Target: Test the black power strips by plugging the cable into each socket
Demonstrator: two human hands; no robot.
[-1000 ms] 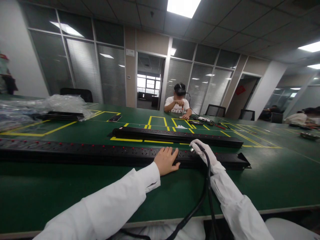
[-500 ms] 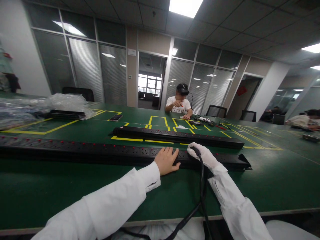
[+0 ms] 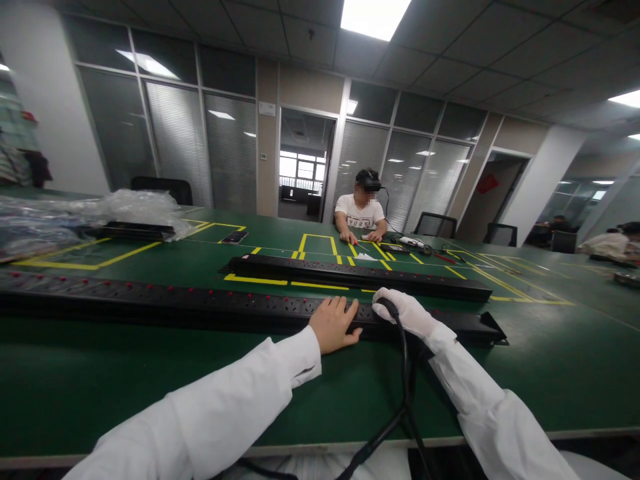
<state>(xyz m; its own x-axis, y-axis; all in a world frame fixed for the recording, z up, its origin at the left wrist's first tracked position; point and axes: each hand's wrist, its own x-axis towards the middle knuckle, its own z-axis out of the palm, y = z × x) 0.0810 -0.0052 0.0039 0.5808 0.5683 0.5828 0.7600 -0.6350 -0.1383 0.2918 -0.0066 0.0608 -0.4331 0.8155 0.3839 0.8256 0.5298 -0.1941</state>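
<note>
A long black power strip (image 3: 165, 301) with red buttons and rows of sockets lies across the green table (image 3: 200, 380) before me. My bare left hand (image 3: 334, 324) rests on it, fingers spread. Right of that, my right hand (image 3: 406, 312), in a white glove, grips a black power plug (image 3: 389, 307) against the strip's upper face. The plug's front is hidden, so I cannot tell how deep it sits. From it a thick black cable (image 3: 406, 367) hangs over the table's near edge.
A second black power strip (image 3: 350, 272) lies behind the first. Yellow tape (image 3: 255, 279) marks the table. Clear plastic wrapping (image 3: 140, 207) is heaped at the left, with a phone (image 3: 235, 237) nearby. Across the table sits a person (image 3: 361, 210) in a headset, beside cables (image 3: 425, 245).
My left hand stays on the strip and my right hand keeps the plug, with barely any movement. The person opposite has lowered a raised hand to the table. My view has shifted slightly.
</note>
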